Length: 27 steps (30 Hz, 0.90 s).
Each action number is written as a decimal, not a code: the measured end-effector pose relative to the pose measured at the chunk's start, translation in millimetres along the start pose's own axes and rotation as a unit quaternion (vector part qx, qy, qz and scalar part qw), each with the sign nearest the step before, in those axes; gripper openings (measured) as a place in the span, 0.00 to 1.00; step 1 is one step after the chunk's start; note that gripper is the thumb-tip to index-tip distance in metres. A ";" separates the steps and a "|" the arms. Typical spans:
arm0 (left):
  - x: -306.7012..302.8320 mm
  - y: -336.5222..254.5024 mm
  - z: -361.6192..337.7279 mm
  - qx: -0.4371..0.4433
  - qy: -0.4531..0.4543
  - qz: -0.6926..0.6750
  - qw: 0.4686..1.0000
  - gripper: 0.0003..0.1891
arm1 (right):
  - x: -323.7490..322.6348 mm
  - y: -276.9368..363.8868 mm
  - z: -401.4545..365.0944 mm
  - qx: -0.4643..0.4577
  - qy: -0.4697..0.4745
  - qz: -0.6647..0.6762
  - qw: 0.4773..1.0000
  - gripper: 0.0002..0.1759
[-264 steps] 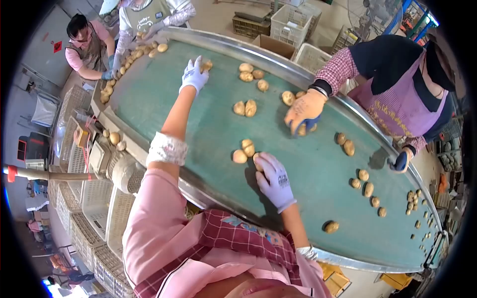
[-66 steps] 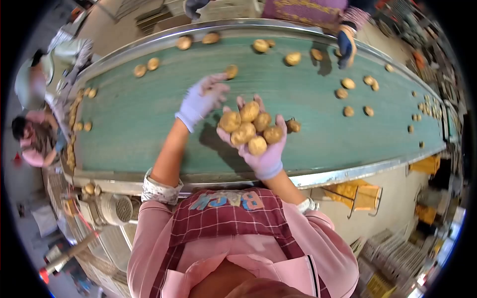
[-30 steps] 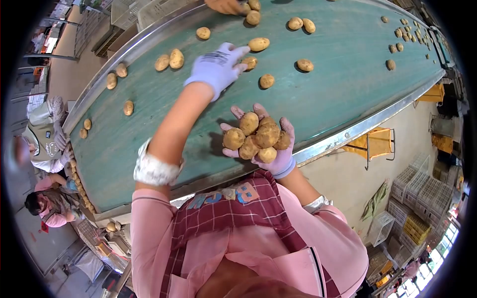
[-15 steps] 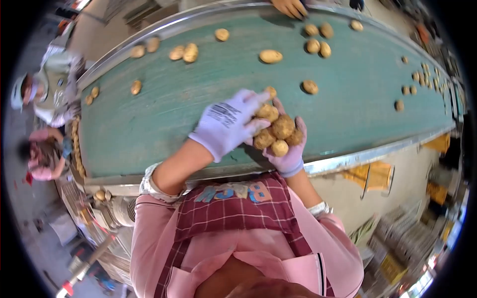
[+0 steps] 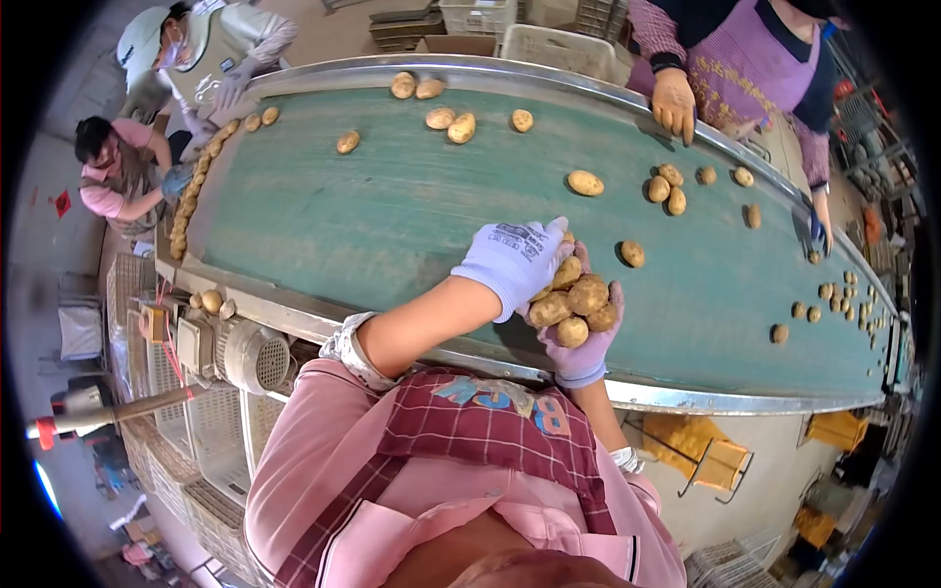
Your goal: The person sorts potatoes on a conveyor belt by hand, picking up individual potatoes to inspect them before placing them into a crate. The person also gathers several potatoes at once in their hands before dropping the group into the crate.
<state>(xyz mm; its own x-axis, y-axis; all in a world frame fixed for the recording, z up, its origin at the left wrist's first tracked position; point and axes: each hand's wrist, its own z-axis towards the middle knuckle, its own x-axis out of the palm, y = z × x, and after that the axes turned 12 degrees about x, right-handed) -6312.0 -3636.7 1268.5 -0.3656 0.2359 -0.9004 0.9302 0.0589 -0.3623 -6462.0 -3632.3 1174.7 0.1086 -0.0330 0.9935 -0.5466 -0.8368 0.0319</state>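
My right hand (image 5: 580,355), in a pale lavender glove, cups a cluster of several potatoes (image 5: 587,294) just above the near edge of a green conveyor belt (image 5: 392,211). Reaching in from the left, my left hand (image 5: 512,257) wears a matching glove with dark print on its back. Its fingers curl over the top of the pile around a small potato (image 5: 568,237), mostly hidden by them. One loose potato (image 5: 632,254) lies on the belt just right of my hands, and a longer one (image 5: 585,183) is farther back.
Across the belt stands a co-worker in a purple apron (image 5: 730,73), one hand (image 5: 674,103) over the far rail. Two other people work at the left end, beside a row of potatoes (image 5: 191,191). A metal rail (image 5: 676,396) edges the near side. Many small potatoes lie far right.
The view has shifted, bringing more of the co-workers into sight. My left fingers have drawn in closer over the potato pile; my right hand still cups it.
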 end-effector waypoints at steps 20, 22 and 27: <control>-41.9 183.6 -70.9 -0.142 -0.267 -0.474 0.827 0.22 | 114.2 -35.4 151.0 0.095 0.042 0.024 0.994 0.39; -52.7 190.0 -72.9 -0.151 -0.278 -0.506 0.803 0.22 | 125.1 -43.0 171.2 0.111 0.045 0.016 0.993 0.38; -52.5 206.7 -59.1 -0.156 -0.343 -0.543 0.750 0.20 | 138.6 -55.8 229.2 0.134 0.061 0.052 0.988 0.36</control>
<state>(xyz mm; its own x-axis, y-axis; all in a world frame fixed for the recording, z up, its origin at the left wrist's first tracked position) -6098.6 -3579.6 1255.1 -0.7443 -0.6647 -0.0654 -0.0057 0.1041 -0.9945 -6226.1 -3715.4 1285.7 -0.0459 -0.0735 0.9962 -0.3083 -0.9476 -0.0841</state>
